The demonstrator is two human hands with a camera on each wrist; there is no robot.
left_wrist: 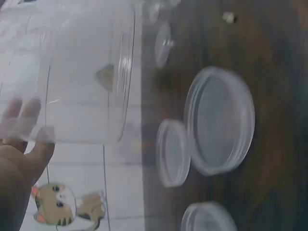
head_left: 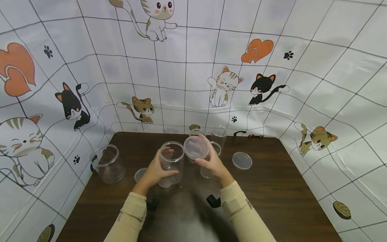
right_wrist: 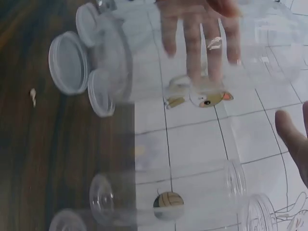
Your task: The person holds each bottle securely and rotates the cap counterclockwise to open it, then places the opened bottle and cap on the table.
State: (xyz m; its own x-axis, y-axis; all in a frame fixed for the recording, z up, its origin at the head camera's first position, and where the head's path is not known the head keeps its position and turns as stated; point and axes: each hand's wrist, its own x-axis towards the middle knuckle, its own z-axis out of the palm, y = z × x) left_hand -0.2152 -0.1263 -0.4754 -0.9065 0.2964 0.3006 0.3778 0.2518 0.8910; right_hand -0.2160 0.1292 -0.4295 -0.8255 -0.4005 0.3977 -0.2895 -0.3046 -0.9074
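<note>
My left hand [head_left: 155, 171] grips a wide clear plastic jar [head_left: 173, 164] around its side, thumb in front and fingers behind. The jar's open mouth points up. In the left wrist view the jar [left_wrist: 77, 72] fills the upper left, with the hand [left_wrist: 24, 139] on it. My right hand [head_left: 214, 164] holds a round translucent lid [head_left: 196, 147] by its edge, between thumb and fingers. This lid is tilted, close beside the jar's rim. In the right wrist view the right hand [right_wrist: 293, 144] shows only in part, at the right edge.
A wide open jar [head_left: 108, 164] stands at the table's left. Behind the right hand is a narrower jar [head_left: 219, 134], with another jar [head_left: 197, 132] beside it. Loose lids lie left [head_left: 140, 174] and right [head_left: 242, 160]. A patterned cloth [head_left: 196, 74] rises behind the table.
</note>
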